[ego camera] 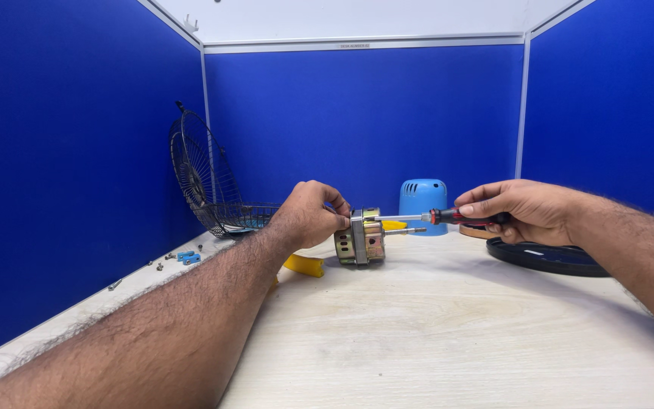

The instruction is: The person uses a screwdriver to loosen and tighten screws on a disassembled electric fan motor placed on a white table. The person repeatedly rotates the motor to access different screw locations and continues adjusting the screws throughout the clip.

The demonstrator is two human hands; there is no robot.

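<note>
My left hand (308, 216) grips a small metal fan motor (362, 237) from its left side, holding it on its side just above the pale wooden table (448, 333). The motor's shaft (406, 231) points right. My right hand (520, 210) holds a screwdriver (448, 217) with a red and black handle. Its thin blade reaches left to the top of the motor's front face.
A black wire fan guard (202, 178) leans in the back left corner. A light blue plastic motor cover (423, 206) stands behind the motor. A black ring (543, 257) lies at right, a yellow plastic piece (304, 265) under my left wrist, small screws and blue clips (187, 257) at left.
</note>
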